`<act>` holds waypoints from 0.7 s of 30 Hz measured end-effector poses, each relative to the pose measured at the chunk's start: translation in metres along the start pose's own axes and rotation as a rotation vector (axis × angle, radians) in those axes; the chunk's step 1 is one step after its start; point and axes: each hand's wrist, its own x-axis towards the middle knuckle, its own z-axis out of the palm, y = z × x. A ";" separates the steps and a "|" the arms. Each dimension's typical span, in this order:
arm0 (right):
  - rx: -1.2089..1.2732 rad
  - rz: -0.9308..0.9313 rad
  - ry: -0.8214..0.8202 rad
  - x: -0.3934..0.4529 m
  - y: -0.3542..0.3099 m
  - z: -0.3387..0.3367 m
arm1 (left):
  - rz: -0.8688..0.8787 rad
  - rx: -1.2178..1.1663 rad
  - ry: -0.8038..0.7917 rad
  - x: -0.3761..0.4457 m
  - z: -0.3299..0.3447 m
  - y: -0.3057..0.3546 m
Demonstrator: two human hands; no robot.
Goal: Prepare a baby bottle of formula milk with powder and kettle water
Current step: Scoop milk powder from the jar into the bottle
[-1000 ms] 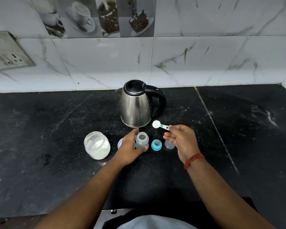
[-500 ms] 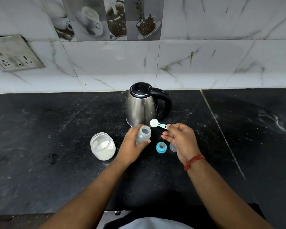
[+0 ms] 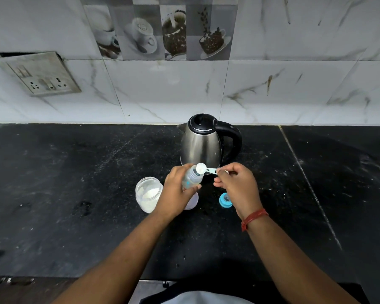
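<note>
My left hand grips a clear baby bottle, lifted off the counter and tilted to the right. My right hand pinches the handle of a small white scoop, whose bowl sits over the bottle's open mouth. An open clear jar of white powder stands just left of my left hand. The steel kettle with a black lid and handle stands right behind both hands. A blue bottle ring with its teat lies on the counter under my right hand.
A pale lid lies partly hidden beneath my left hand. The black stone counter stretches left and right, with its front edge near my body. A marble-tiled wall with a switch plate rises behind the kettle.
My left hand lifted the bottle from the counter and tilted it. My right hand brought the scoop left until its bowl reached the bottle's mouth.
</note>
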 end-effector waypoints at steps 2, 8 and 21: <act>-0.051 -0.053 -0.004 -0.001 -0.001 0.002 | -0.004 0.002 0.000 0.000 -0.003 0.001; -0.281 -0.292 -0.012 -0.005 -0.005 0.009 | -0.002 -0.021 0.009 -0.001 -0.010 0.006; -0.762 -0.716 -0.122 -0.013 -0.030 0.011 | 0.015 -0.083 0.018 -0.003 -0.017 0.014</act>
